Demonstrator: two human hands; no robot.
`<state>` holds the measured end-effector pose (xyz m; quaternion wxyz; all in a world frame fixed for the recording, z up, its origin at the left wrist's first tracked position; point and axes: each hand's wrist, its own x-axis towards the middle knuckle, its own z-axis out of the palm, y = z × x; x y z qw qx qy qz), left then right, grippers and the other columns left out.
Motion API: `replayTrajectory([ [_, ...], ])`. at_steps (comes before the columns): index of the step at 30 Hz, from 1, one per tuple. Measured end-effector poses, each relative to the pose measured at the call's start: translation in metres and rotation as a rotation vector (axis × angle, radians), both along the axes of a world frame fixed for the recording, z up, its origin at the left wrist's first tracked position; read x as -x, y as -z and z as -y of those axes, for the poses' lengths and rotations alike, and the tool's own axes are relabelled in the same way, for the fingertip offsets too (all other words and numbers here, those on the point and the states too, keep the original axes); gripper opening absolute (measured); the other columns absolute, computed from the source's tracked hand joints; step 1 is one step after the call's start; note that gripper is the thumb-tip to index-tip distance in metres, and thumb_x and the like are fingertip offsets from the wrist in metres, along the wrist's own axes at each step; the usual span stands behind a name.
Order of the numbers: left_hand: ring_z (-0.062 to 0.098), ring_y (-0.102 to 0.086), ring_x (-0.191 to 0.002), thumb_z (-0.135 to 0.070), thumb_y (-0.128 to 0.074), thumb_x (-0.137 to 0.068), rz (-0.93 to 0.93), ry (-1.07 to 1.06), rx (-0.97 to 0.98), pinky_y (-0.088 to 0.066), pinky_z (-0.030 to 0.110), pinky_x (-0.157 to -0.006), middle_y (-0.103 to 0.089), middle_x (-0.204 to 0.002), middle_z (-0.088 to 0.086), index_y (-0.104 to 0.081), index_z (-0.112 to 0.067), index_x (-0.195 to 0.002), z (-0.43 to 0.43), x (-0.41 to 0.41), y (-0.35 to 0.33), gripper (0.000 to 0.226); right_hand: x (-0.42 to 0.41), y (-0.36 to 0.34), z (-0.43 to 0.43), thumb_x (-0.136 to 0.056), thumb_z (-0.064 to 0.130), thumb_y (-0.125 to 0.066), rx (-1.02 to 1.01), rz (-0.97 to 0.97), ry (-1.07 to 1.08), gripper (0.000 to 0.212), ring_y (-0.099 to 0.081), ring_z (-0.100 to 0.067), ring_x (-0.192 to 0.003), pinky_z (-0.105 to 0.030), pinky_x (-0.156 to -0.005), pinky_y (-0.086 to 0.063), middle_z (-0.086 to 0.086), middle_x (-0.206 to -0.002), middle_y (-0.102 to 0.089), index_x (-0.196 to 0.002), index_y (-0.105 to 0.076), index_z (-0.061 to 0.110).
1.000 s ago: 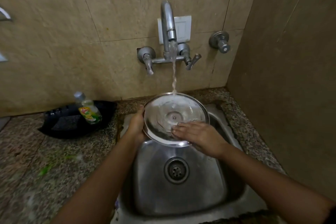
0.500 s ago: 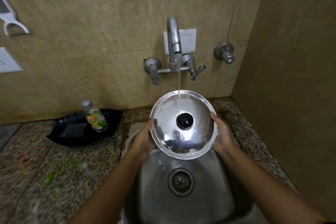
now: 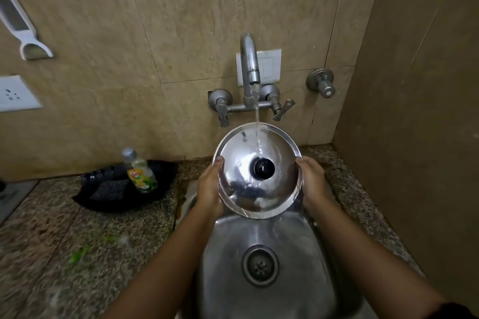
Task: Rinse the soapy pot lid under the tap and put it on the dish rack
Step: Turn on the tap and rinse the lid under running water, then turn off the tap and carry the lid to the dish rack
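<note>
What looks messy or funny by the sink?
Small green bits lie scattered on the granite counter left of the sink, like spilled scraps or soap. The dish soap bottle leans tilted in the black tray.

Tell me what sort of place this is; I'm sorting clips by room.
Most likely a home kitchen washing corner: a steel sink in a stone counter, a wall tap running, and a dish soap bottle beside it.

Both forearms bare, no rings, watch or gloves on left hand [image 3: 208, 189] or right hand [image 3: 312, 184]; dark sleeve edge [image 3: 458, 312] at right elbow.
</note>
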<state>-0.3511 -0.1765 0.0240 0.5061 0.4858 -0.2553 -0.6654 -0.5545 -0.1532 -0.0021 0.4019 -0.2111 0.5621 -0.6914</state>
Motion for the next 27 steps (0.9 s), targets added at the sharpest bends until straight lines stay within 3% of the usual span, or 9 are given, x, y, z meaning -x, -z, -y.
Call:
replayTrajectory([
  [4, 0.027, -0.070, -0.082, -0.028, -0.064, -0.088, 0.013, -0.050, 0.037, -0.054, 0.049, -0.082, -0.074, -0.089, 0.010, -0.070, -0.013, -0.091, -0.001, -0.027, -0.002, 0.016, -0.024, 0.003, 0.002, -0.088, -0.003, -0.051, 0.027, -0.115, -0.063, 0.025, -0.051, -0.015, -0.069, -0.028, -0.064, -0.041, -0.003, -0.071, -0.059, -0.073, -0.061, 0.015],
  [8, 0.040, -0.059, -0.113, -0.025, -0.061, -0.089, -0.026, -0.122, 0.042, -0.045, 0.054, -0.100, -0.064, -0.119, 0.022, -0.065, -0.005, -0.114, 0.001, -0.057, 0.006, 0.032, -0.040, 0.004, 0.003, -0.086, -0.003, -0.054, 0.006, -0.188, -0.212, 0.024, -0.060, -0.016, -0.071, -0.028, -0.068, -0.048, -0.004, -0.078, -0.067, -0.084, -0.066, 0.018],
  [13, 0.038, -0.058, -0.116, -0.031, -0.062, -0.087, -0.035, -0.117, 0.047, -0.043, 0.054, -0.102, -0.062, -0.125, 0.020, -0.059, -0.006, -0.126, 0.005, -0.064, -0.001, 0.046, -0.028, -0.024, 0.024, -0.090, 0.000, -0.057, 0.075, -0.260, -0.151, 0.028, -0.059, -0.010, -0.072, -0.021, -0.067, -0.049, 0.003, -0.085, -0.065, -0.117, -0.063, 0.008],
  [15, 0.034, -0.064, -0.103, -0.030, -0.064, -0.085, 0.018, -0.083, 0.079, -0.051, 0.049, -0.092, -0.069, -0.111, 0.016, -0.065, -0.008, -0.115, 0.005, -0.055, -0.006, 0.037, -0.014, -0.043, 0.035, -0.092, 0.005, -0.057, 0.094, -0.312, -0.079, 0.033, -0.052, -0.007, -0.072, -0.012, -0.061, -0.045, 0.008, -0.086, -0.061, -0.125, -0.058, 0.010],
  [17, 0.024, -0.066, -0.079, -0.027, -0.063, -0.088, 0.091, -0.027, 0.115, -0.055, 0.036, -0.071, -0.071, -0.084, 0.007, -0.070, -0.013, -0.095, 0.002, -0.038, -0.011, 0.017, -0.003, -0.061, 0.047, -0.093, 0.014, -0.060, 0.109, -0.377, -0.047, 0.036, -0.050, -0.007, -0.078, -0.010, -0.062, -0.044, 0.008, -0.089, -0.058, -0.128, -0.057, 0.013],
  [19, 0.020, -0.065, -0.071, -0.024, -0.061, -0.090, 0.142, 0.043, 0.159, -0.053, 0.029, -0.063, -0.070, -0.076, 0.005, -0.070, -0.014, -0.088, -0.003, -0.022, -0.014, 0.014, 0.002, -0.073, 0.057, -0.090, 0.020, -0.065, 0.137, -0.429, -0.026, 0.026, -0.047, -0.007, -0.069, -0.020, -0.062, -0.041, 0.006, -0.079, -0.053, -0.115, -0.065, 0.011],
  [21, 0.018, -0.066, -0.066, -0.021, -0.059, -0.091, 0.179, 0.086, 0.210, -0.053, 0.024, -0.056, -0.071, -0.074, 0.006, -0.070, -0.010, -0.089, -0.008, -0.009, -0.017, 0.015, 0.002, -0.078, 0.066, -0.086, 0.023, -0.069, 0.119, -0.476, 0.019, 0.011, -0.039, -0.007, -0.057, -0.026, -0.057, -0.035, 0.007, -0.064, -0.044, -0.082, -0.064, 0.014],
  [23, 0.013, -0.062, -0.056, -0.018, -0.058, -0.092, 0.206, 0.112, 0.249, -0.049, 0.018, -0.049, -0.068, -0.064, 0.001, -0.067, -0.009, -0.086, -0.010, -0.001, -0.016, 0.015, -0.001, -0.080, 0.074, -0.082, 0.026, -0.072, 0.048, -0.563, 0.070, 0.031, -0.038, -0.009, -0.054, -0.027, -0.052, -0.032, 0.007, -0.059, -0.042, -0.063, -0.049, 0.020],
  [27, 0.005, -0.056, -0.044, -0.020, -0.057, -0.093, 0.255, 0.123, 0.245, -0.043, 0.014, -0.044, -0.061, -0.048, -0.009, -0.063, -0.012, -0.074, -0.015, 0.008, -0.026, 0.022, -0.002, -0.084, 0.088, -0.078, 0.033, -0.074, -0.070, -0.722, 0.153, 0.023, -0.055, -0.016, -0.064, -0.029, -0.057, -0.045, -0.001, -0.074, -0.058, -0.072, -0.055, 0.022],
])
